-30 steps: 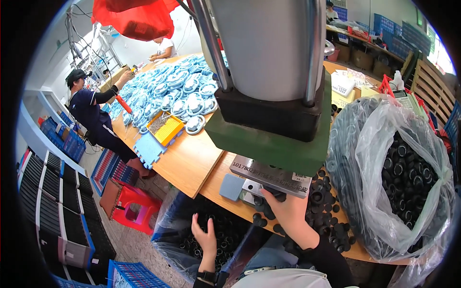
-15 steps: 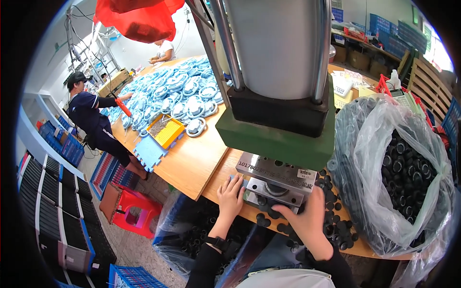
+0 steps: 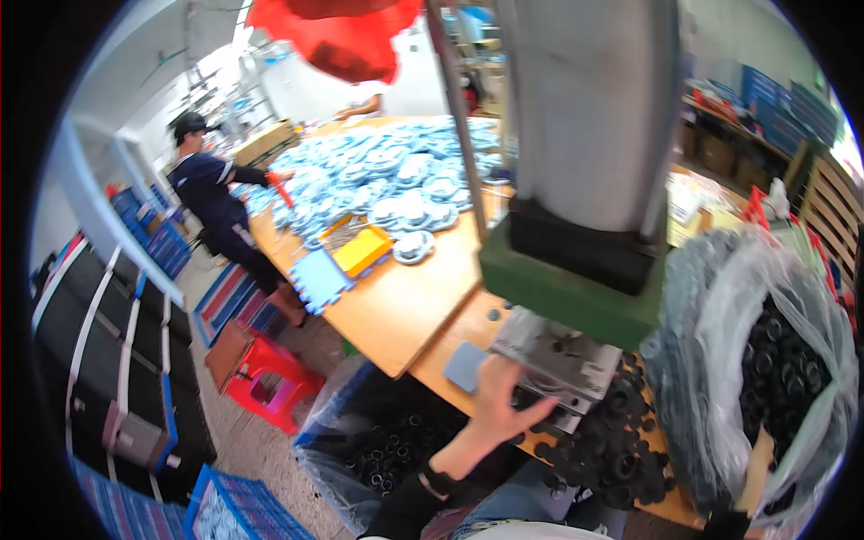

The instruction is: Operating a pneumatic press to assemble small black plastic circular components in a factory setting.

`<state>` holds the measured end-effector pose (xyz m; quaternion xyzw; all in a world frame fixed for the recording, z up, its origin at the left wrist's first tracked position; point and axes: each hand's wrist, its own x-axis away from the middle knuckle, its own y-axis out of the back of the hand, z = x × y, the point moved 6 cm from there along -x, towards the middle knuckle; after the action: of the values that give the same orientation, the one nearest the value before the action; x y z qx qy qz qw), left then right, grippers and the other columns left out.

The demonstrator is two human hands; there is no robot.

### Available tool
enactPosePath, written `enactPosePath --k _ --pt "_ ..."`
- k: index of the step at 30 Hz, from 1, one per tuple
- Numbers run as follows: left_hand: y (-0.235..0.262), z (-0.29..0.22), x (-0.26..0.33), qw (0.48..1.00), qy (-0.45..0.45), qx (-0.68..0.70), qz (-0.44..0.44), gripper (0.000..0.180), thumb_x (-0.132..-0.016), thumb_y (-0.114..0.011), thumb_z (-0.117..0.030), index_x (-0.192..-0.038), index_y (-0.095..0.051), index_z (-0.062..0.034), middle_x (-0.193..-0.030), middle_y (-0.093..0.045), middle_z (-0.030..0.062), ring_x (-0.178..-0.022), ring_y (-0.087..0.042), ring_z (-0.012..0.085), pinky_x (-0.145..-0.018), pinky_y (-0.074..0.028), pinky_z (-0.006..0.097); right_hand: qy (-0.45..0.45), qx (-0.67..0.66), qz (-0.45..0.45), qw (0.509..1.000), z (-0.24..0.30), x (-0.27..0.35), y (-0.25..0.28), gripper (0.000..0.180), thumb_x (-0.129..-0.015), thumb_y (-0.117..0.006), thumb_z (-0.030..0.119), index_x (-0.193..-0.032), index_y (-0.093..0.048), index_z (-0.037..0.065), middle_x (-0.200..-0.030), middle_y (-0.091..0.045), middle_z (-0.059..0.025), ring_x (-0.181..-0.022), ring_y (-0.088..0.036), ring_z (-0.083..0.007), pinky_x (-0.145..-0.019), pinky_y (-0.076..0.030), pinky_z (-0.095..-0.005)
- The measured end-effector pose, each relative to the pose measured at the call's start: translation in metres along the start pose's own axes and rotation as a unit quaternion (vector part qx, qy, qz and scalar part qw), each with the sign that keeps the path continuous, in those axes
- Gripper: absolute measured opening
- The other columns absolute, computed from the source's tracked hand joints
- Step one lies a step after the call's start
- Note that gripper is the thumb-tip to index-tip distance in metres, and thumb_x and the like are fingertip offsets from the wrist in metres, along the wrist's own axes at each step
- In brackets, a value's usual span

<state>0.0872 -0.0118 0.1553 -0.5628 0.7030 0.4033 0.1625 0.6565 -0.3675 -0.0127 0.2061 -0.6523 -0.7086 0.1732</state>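
Note:
My left hand (image 3: 502, 403) is at the front left of the metal die (image 3: 562, 353) under the press, thumb stretched out to the right and apart from the fingers. Its fingertips are at the die's edge, and I see nothing held. My right hand (image 3: 759, 463) reaches into the clear plastic bag (image 3: 706, 310) at the right, among black round parts (image 3: 781, 364); its fingers are hidden. Above the die stands the press, with a green block (image 3: 571, 292) and a grey cylinder (image 3: 589, 117). Loose black parts (image 3: 612, 441) lie heaped beside the die.
Below the table edge at left is a lined bin (image 3: 387, 450) of black parts. A blue-grey pad (image 3: 465, 366) lies left of the die. Farther off are a yellow tray (image 3: 364, 252), a pile of light-blue parts (image 3: 387, 171), a red stool (image 3: 270, 373) and a co-worker (image 3: 211, 198).
My right hand has left the front of the die and gone right into the plastic bag. My left hand has shifted along the die's front. The view has swung, so the scene is blurred.

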Motion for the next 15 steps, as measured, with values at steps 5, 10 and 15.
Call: enactPosePath --k 5,10,15 --pt "-0.032 -0.004 -0.022 0.995 0.063 0.052 -0.055 0.026 -0.065 -0.078 -0.015 -0.087 -0.065 -0.0113 -0.097 -0.061 0.0087 -0.1 -0.051 0.0343 -0.086 -0.037 0.043 0.111 0.087 0.014 0.99 0.071 -0.007 0.018 0.049 -0.081 -0.067 0.015 -0.127 -0.049 0.006 -0.121 -0.055 -0.0145 -0.109 -0.052 -0.0337 -0.092 -0.043 -0.0407" --pt "-0.022 -0.011 -0.016 0.997 0.007 -0.04 -0.06 0.038 -0.07 -0.076 -0.019 -0.103 -0.061 -0.0082 -0.101 -0.061 0.0088 -0.105 -0.054 0.0316 -0.095 -0.033 0.044 0.213 0.039 -0.062 0.974 0.112 -0.013 0.042 0.042 -0.082 -0.067 0.015 -0.12 -0.054 0.004 -0.11 -0.058 -0.0147 -0.099 -0.055 -0.0327 -0.086 -0.045 -0.0398" --pt "-0.025 -0.013 0.001 0.992 0.033 -0.077 -0.09 0.047 -0.072 -0.078 -0.021 -0.111 -0.057 -0.0044 -0.105 -0.062 0.0078 -0.101 -0.057 0.0292 -0.096 -0.035 0.041 0.248 -0.004 -0.141 0.958 0.109 0.0 0.063 0.035 -0.082 -0.067 0.015 -0.114 -0.058 0.002 -0.099 -0.061 -0.015 -0.088 -0.057 -0.0318 -0.08 -0.047 -0.0389"
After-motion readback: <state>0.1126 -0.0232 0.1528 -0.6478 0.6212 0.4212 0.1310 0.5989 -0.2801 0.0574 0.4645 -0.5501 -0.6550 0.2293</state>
